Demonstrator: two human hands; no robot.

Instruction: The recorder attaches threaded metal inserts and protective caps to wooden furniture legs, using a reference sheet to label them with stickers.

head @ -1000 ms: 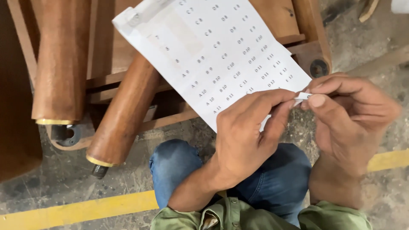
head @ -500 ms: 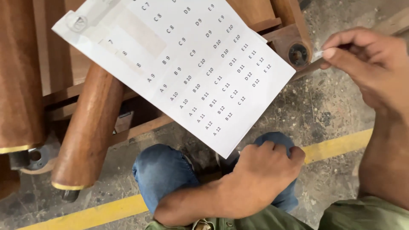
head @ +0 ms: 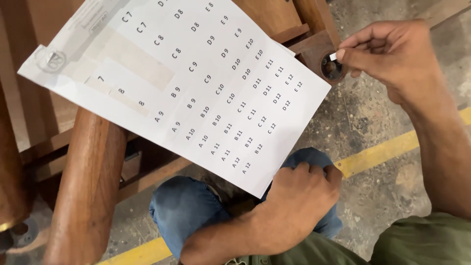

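1. Since the earlier frame the right hand [head: 392,59] has come down from beside the furniture corner to directly over it; the left hand [head: 299,196] has stayed on the knee, gripping the sheet's lower corner.
2. Right hand: thumb and forefinger pinched narrow on a small white sticker [head: 333,57], other fingers curled. Sticker sits at the fingertips, just above the round dark fitting [head: 331,68] set in the wooden corner block [head: 314,49].
3. Left hand: closed in a loose fist on the lower corner of the label sheet [head: 196,88], knuckles up, resting on the blue-jeaned knee [head: 191,211].
4. Label sheet: white, printed in rows of short letter-number codes, tilted diagonally, lying across the wooden frame. Several label positions near its upper left are bare backing.
5. Rounded brown wooden leg [head: 88,186] runs under the sheet's left part toward the lower left.
6. Floor: grey concrete [head: 378,118] with a yellow painted line [head: 382,149] crossing beneath the knee.
7. Olive-green garment [head: 417,243] at the lower right edge.
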